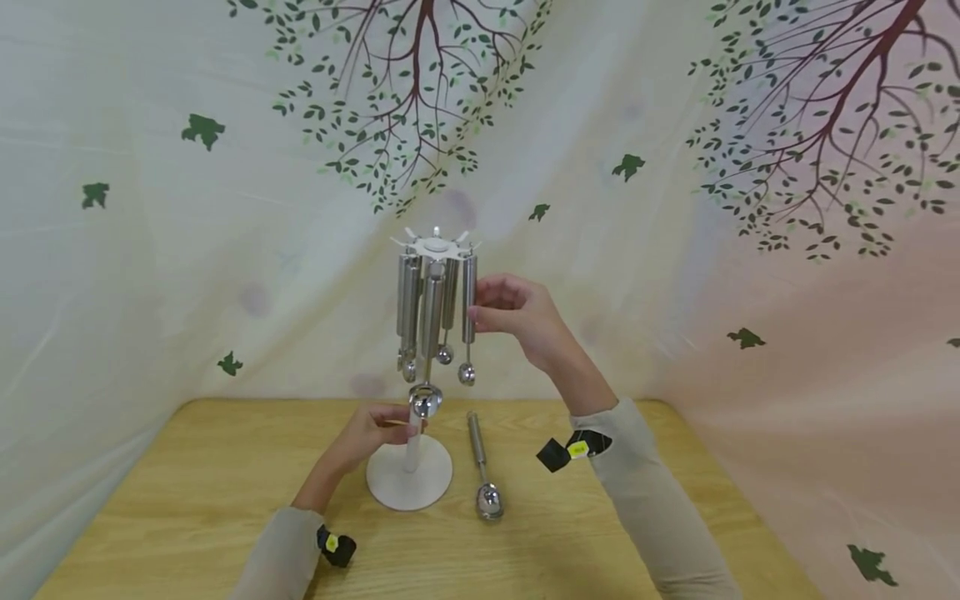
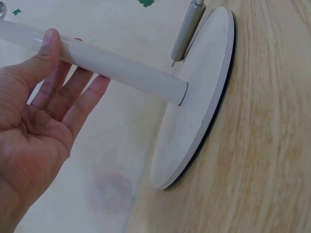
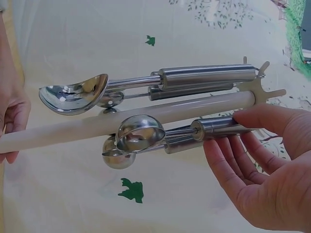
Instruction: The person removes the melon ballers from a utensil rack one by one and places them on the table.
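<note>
A white stand, with its round base (image 1: 390, 487) on the table, carries several steel scoops hanging from its spoked top (image 1: 437, 245). My left hand (image 1: 367, 432) grips the stand's pole (image 2: 126, 70) low down, thumb on one side and fingers on the other in the left wrist view. Higher up, my right hand (image 1: 525, 321) pinches the thick handle of a hanging round-bowled scoop (image 3: 141, 133) between thumb and fingers. At the front of the rack hangs an ice cream scoop (image 3: 73, 96) with a wide bowl. Another ice cream scoop (image 1: 489, 502) lies on the table, right of the base.
The wooden table (image 1: 600, 533) ends just behind the stand. A pale cloth backdrop (image 1: 300, 292) printed with trees and leaves hangs behind it and along both sides. Each sleeve has a small black device at the wrist, the right one (image 1: 555, 455) beyond the lying scoop.
</note>
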